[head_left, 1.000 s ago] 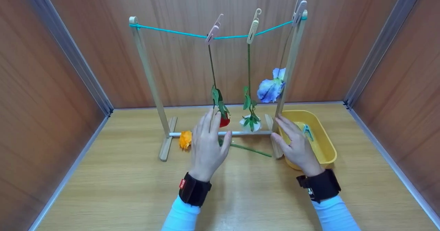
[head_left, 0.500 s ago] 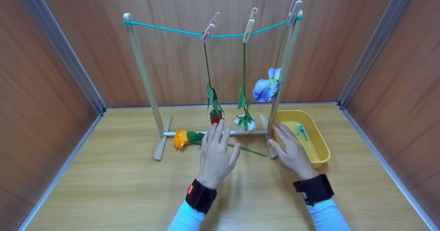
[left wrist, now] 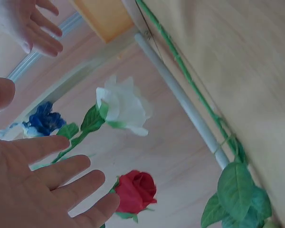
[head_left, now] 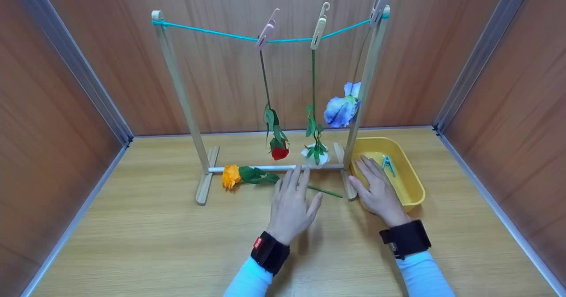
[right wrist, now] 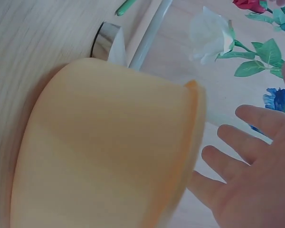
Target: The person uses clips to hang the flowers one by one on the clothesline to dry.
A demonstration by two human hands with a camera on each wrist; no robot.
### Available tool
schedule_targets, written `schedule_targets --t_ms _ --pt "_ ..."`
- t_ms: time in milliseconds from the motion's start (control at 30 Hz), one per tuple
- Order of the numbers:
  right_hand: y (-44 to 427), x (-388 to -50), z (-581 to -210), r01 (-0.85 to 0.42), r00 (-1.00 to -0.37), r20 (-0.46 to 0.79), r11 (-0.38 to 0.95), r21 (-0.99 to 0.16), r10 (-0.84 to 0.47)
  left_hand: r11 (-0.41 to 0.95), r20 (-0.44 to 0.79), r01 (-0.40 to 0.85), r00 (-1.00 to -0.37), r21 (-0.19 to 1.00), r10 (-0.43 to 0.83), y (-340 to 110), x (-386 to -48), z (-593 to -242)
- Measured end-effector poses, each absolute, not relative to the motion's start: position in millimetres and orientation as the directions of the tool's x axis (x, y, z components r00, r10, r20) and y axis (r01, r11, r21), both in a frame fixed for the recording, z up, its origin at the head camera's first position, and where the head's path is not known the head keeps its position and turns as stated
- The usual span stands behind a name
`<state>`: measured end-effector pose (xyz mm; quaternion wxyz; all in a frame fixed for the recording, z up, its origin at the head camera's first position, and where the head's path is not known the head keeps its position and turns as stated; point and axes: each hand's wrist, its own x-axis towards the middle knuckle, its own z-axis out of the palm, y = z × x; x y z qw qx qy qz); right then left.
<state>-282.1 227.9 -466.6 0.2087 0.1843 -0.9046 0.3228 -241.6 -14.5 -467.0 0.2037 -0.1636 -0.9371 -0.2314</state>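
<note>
Orange flower (head_left: 256, 176): likely light, petals (head_left: 231, 177) delicate, stem (head_left: 325, 192) springy; best pinched mid-stem. Left hand (head_left: 292, 213), right hand (head_left: 381, 196): both spread, holding nothing.

"Counted what first?"
"Counted one orange flower (head_left: 230, 176), one red rose (head_left: 279, 150), one white rose (head_left: 322, 156), one blue flower (head_left: 342, 111); totalled four."
"Found how many clothespins (head_left: 319, 32)?"
"Found four: two lilac, one cream, one teal."
"Noted what else?"
"Noted two posts (head_left: 179, 85), one crossbar (head_left: 269, 168), one cord (head_left: 212, 32), one yellow tray (head_left: 403, 183)."
"Saw anything more?"
"Saw one left hand (head_left: 292, 211), one right hand (head_left: 378, 192), two black wristbands (head_left: 406, 238)."
</note>
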Motion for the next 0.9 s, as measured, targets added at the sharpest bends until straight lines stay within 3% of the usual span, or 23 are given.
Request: schedule_targets --t_ms 467,900 --pt "245 -287 -471 -0.380 -0.886 0.444 0.752 -0.539 -0.130 0.816 0.424 0.471 -0.848 0.334 0.316 25 -243 -476" --pt "267 -303 -455 -0.286 -0.945 0.283 0.837 -0.466 -0.166 0.808 0.367 0.508 -0.842 0.298 0.394 51 -259 -475"
